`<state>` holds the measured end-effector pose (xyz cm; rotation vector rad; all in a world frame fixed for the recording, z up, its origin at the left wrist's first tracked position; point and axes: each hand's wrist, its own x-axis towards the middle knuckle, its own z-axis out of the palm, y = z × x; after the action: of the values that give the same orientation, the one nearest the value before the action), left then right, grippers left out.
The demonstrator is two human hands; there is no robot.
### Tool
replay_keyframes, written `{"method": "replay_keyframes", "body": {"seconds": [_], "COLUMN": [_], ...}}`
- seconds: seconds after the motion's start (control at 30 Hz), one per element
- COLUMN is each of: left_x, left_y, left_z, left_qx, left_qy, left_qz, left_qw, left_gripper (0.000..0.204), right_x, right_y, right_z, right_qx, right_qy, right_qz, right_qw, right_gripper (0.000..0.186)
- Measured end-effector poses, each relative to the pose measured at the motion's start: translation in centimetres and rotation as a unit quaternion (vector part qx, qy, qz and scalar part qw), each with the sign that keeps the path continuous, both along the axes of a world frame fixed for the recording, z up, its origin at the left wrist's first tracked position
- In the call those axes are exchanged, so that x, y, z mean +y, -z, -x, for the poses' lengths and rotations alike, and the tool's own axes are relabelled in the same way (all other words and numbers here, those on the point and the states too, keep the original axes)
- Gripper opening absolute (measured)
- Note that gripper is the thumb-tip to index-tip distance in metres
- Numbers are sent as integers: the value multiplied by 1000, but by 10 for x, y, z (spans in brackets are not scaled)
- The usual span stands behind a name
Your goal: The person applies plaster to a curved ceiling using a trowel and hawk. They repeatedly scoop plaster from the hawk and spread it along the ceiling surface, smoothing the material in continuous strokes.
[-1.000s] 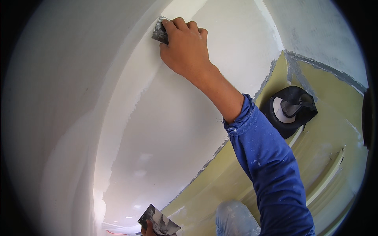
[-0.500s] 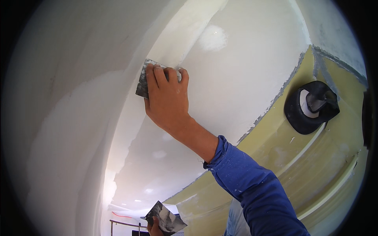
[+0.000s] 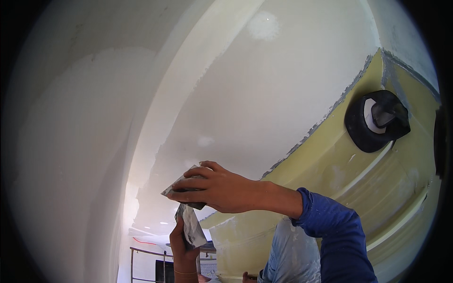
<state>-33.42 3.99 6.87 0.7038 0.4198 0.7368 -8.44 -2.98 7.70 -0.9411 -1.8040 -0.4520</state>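
Note:
My right hand (image 3: pixel 224 191) is closed over a flat metal putty blade (image 3: pixel 170 189), its fingers spread across the back. Just below, my left hand (image 3: pixel 179 238) holds upright a second putty blade (image 3: pixel 192 228) with white compound smeared on its face. The two blades meet or nearly meet; the right one partly hides the top of the left. Beyond them rises a pale wall surface (image 3: pixel 245 108) with a lighter band of filler (image 3: pixel 158 111) along its corner.
A black cap-like object (image 3: pixel 368 120) is on the yellow-green surface (image 3: pixel 325 165) at right, where pale strips run lengthwise. A rough grey edge (image 3: pixel 321 125) borders the pale surface. A metal railing (image 3: pixel 147 251) stands at lower left. My dusty jeans leg (image 3: pixel 295 250) shows below.
My right hand has come down off the wall corner with its blade to the other blade. My left hand has risen and turned its blade more upright.

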Motion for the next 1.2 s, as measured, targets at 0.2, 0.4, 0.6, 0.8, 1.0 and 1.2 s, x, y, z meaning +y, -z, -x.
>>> {"method": "replay_keyframes", "body": {"seconds": [0.2, 0.4, 0.6, 0.8, 1.0, 1.2], "left_x": [-16, -25, -38, -37, -7, 11], "left_y": [-31, -52, -45, -57, -16, 35], "left_z": [-45, -58, -78, -81, -54, -16], "left_qx": [42, 138, 191, 119, 294, 305], "left_qy": [97, -97, -143, -307, -231, -188], "left_qz": [-77, -311, -421, -376, -282, -257], "left_qw": [991, 935, 875, 866, 884, 898], "left_gripper": [41, 37, 28, 44, 43, 50], "right_x": [-55, -106, -99, -115, -153, -189], "right_y": [32, 26, 25, 28, -68, -160], "right_z": [-8, -48, -31, -60, -202, -302], "right_qx": [21, -33, -63, 21, 361, 315], "right_qy": [-32, 143, 79, 60, 275, 448], "right_qz": [29, 115, 57, 162, -12, -147], "right_qw": [999, 982, 993, 985, 891, 823], "right_gripper": [71, 67, 48, 49, 40, 38]}}
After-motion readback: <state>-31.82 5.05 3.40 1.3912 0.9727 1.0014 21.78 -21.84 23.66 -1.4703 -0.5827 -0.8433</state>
